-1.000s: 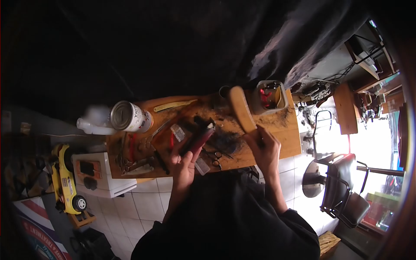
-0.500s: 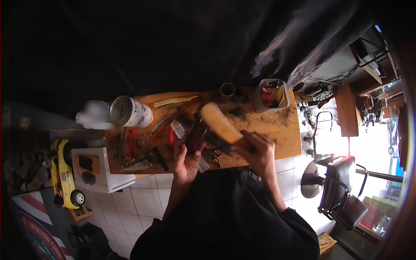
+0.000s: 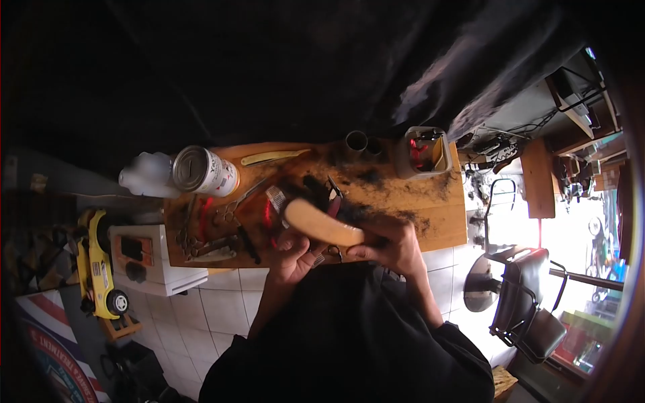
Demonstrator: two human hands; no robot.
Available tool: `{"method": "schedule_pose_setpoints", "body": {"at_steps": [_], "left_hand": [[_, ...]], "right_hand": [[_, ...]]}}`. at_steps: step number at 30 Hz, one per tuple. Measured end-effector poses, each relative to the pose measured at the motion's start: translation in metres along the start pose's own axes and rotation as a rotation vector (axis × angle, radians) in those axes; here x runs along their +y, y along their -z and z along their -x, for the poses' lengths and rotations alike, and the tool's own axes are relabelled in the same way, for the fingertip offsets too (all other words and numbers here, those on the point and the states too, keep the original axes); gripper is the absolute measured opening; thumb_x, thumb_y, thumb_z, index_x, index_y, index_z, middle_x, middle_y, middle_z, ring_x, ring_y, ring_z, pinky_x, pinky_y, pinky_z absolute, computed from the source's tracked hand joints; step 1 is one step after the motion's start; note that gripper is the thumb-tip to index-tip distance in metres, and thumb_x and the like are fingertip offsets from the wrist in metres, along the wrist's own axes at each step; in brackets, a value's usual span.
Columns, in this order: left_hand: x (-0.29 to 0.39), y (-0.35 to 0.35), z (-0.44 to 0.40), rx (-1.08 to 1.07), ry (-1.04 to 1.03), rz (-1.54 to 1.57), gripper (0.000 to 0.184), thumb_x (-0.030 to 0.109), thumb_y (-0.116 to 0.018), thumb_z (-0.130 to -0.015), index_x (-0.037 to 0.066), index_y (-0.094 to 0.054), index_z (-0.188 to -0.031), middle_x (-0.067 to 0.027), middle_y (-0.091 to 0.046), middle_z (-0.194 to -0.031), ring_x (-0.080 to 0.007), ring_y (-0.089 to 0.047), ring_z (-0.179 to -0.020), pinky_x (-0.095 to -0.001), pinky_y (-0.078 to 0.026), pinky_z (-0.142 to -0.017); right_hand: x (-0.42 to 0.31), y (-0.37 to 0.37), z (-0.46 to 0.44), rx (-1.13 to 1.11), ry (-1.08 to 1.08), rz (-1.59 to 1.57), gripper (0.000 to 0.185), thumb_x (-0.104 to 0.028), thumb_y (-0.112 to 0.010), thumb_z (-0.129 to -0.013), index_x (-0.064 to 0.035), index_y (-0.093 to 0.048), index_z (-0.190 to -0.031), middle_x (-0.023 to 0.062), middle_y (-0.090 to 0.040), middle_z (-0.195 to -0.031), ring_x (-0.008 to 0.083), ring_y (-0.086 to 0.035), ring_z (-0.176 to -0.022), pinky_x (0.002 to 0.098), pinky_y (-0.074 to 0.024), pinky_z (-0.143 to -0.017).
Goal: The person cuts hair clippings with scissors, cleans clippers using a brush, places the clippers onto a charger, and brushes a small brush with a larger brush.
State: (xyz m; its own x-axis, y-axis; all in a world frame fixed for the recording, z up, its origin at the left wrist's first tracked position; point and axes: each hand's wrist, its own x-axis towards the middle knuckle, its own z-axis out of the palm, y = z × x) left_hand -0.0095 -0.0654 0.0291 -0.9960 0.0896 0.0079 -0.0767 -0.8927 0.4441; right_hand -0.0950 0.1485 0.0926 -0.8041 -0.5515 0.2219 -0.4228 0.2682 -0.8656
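Observation:
A pale wooden brush [image 3: 319,224] is in my right hand [image 3: 396,247], whose fingers are closed round its right end. The brush slants across the front of a dark red clipper [image 3: 334,205], hiding much of it. My left hand [image 3: 291,258] is closed round the clipper's lower part, under the brush's left end; the grip itself is partly covered. Below the brush, scissors [image 3: 334,252] lie at the table's near edge. A pale comb-like piece [image 3: 275,197] rests just above my left hand.
The wooden table [image 3: 443,221] bears dark hair clippings, a large tin [image 3: 201,172], a folded razor-like tool [image 3: 269,156], a dark cup [image 3: 356,140] and a plastic box [image 3: 403,153] of tools. A white cabinet stands left with a yellow toy car [image 3: 101,269]; a chair [image 3: 524,289] stands right.
My right hand has swung the brush left and down, across the clipper. The clipper has turned and is now mostly behind the brush. My left hand has moved slightly.

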Motion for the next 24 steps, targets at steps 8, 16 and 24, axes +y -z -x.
{"method": "schedule_pose_setpoints", "body": {"at_steps": [8, 16, 24], "left_hand": [[0.001, 0.002, 0.003, -0.093, 0.230, 0.065, 0.076, 0.011, -0.064, -0.089, -0.001, -0.018, -0.148, -0.0194, -0.038, -0.144, -0.0302, -0.046, -0.129, -0.0437, -0.040, -0.109], [-0.009, 0.009, -0.011, 0.058, 0.166, -0.105, 0.059, 0.040, -0.061, -0.093, 0.009, -0.040, -0.139, -0.0094, -0.052, -0.120, -0.0152, -0.058, -0.093, -0.0269, -0.049, -0.073], [0.006, -0.015, -0.007, 0.004, 0.174, -0.308, 0.058, 0.047, -0.049, -0.097, 0.003, -0.041, -0.134, -0.0047, -0.054, -0.098, -0.0105, -0.050, -0.077, -0.0229, -0.040, -0.061]], "right_hand": [[-0.012, 0.005, -0.005, 0.323, -0.020, 0.239, 0.050, -0.024, -0.088, -0.064, 0.0029, -0.067, -0.102, 0.0091, -0.062, -0.070, 0.0231, -0.064, -0.061, 0.0321, -0.0503, -0.056], [-0.010, -0.002, 0.004, -0.169, 0.108, -0.036, 0.044, -0.023, -0.088, -0.064, -0.0009, -0.071, -0.098, 0.0105, -0.065, -0.075, 0.0245, -0.065, -0.065, 0.0331, -0.0501, -0.060], [-0.005, 0.004, -0.009, 0.377, -0.161, 0.236, 0.046, -0.021, -0.084, -0.070, 0.0062, -0.068, -0.103, 0.0104, -0.066, -0.074, 0.0210, -0.065, -0.065, 0.0321, -0.0517, -0.060]]}}
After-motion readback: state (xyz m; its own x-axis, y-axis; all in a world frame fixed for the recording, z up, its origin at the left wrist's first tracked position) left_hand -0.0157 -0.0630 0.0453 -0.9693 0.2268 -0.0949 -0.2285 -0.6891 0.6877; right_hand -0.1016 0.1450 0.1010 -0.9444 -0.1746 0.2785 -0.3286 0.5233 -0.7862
